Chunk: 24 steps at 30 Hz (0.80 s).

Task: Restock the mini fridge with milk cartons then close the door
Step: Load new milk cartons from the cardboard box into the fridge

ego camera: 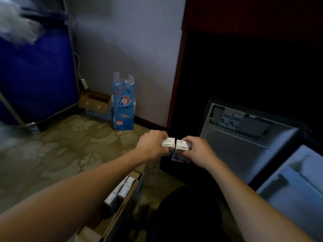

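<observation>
My left hand [151, 144] grips one small white milk carton [168, 142] and my right hand [197, 149] grips another [181, 145]; the two cartons touch side by side in front of me. The mini fridge door [244, 147] lies swung open to the right, and two milk cartons [231, 117] stand in its upper shelf. Below my left forearm an open cardboard box [129, 194] holds several more cartons [120, 189]. The fridge's inside [300, 186] shows pale at the lower right.
A blue plastic bag [123, 103] and an open cardboard box [97, 103] stand against the wall. A blue laundry cart [35, 75] with a metal frame fills the left. The dark cabinet [244, 67] surrounds the fridge. Patterned carpet covers the floor.
</observation>
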{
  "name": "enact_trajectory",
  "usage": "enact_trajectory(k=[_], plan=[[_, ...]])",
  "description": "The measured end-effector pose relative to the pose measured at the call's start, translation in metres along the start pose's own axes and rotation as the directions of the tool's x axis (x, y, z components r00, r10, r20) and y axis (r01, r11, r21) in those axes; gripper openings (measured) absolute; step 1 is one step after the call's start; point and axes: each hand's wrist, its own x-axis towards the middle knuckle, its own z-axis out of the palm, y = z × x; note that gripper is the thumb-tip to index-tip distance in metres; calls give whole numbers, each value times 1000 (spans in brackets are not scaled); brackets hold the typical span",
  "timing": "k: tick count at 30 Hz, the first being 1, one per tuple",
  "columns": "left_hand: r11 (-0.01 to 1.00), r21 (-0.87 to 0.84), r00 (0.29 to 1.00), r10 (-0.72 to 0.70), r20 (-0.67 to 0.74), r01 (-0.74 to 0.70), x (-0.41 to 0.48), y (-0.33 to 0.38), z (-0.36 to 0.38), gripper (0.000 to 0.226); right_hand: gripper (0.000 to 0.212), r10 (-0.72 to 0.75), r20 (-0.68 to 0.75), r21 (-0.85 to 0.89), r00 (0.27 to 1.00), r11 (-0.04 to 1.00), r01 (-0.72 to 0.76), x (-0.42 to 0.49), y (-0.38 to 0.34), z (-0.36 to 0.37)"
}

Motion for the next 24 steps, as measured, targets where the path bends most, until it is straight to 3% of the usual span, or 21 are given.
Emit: enact_trajectory(k=[4,12,17,21,24], plan=[[995,-25,995,98,24,-98,37,49,10,37,30,-11,-82,-43,997,999,8,-9,40,-42],[987,30,987,155,33,-156,101,123,55,42,38,51,-242,-195,969,976,-100,-6,115,-86],[986,92,990,138,-20,-136,147,151,84,41,39,140,-342,-101,929,978,-185,18,168,-92],[991,31,989,134,-64,-132,183,157,116,40,40,219,-433,11,874,971,-238,43,206,-90],[979,83,977,194,-85,-187,212,159,142,47,38,200,-509,-1,837,973,-232,63,237,-84]])
